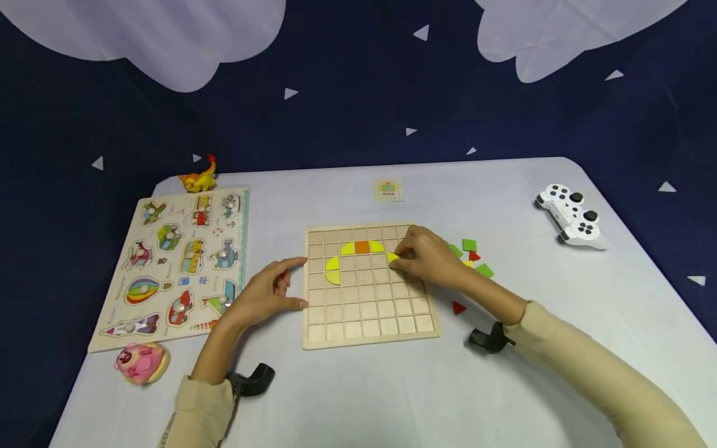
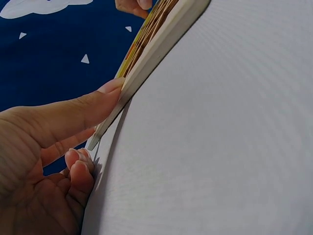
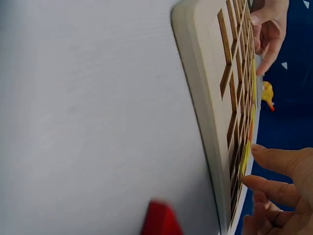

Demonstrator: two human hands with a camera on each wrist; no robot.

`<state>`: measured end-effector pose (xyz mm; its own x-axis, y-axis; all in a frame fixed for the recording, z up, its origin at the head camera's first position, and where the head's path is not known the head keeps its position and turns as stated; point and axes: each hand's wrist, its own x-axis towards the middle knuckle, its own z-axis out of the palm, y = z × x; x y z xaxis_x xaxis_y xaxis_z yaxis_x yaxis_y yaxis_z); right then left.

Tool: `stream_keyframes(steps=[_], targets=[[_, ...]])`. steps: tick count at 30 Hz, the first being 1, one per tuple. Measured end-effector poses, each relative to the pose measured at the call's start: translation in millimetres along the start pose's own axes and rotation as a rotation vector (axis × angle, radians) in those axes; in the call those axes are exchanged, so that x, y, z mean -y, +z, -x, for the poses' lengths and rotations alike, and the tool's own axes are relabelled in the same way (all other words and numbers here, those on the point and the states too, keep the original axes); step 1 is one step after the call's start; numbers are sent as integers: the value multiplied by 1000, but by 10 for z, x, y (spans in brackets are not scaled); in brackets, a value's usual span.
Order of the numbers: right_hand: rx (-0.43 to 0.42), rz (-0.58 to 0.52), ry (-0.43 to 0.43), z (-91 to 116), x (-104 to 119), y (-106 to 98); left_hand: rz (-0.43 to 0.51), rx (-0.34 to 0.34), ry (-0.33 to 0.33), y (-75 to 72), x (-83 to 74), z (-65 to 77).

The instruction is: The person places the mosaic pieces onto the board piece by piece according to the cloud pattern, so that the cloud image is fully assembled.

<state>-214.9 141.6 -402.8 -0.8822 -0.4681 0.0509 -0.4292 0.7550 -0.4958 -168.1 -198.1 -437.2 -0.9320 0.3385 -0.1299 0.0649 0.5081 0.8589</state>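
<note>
A square wooden grid board (image 1: pixel 358 330) lies flat in the middle of the table. My left hand (image 1: pixel 266 294) steadies its left edge, with the thumb and forefinger spread apart along it; in the left wrist view the thumb (image 2: pixel 93 105) rests on the rim. Over the board's right part, my right hand (image 1: pixel 428 254) pinches a yellow quarter-circle tile (image 1: pixel 393 257) between thumb and forefinger, low at a cell. An orange square tile (image 1: pixel 362 247) sits in the upper rows, flanked by yellow tiles (image 1: pixel 348 249). Two more yellow tiles (image 1: pixel 333 277) form a half-round at the left.
Loose green tiles (image 1: pixel 469 245) and red triangles (image 1: pixel 459 307) lie right of the board. A small pattern card (image 1: pixel 388 190) is behind it. A vehicle puzzle (image 1: pixel 185 261), pink bear figure (image 1: pixel 142 363) and yellow figure (image 1: pixel 200 179) stand left; a white game controller (image 1: pixel 571 216) lies right.
</note>
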Motion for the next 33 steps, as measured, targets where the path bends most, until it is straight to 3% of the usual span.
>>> stream_keyframes(steps=[7,17,26,33], targets=[[-100,-22,31,239,-194,-200,-19,-2,3,0,11,-9],[-185,53,92,645,-617,-377,-13,-5,-6,3,0,-11],[-219,110,75,823,-692,-371,0,-8,-12,6,5,-2],[-230,95,111,881,-704,-335,-13,-9,-14,5,-7,-4]])
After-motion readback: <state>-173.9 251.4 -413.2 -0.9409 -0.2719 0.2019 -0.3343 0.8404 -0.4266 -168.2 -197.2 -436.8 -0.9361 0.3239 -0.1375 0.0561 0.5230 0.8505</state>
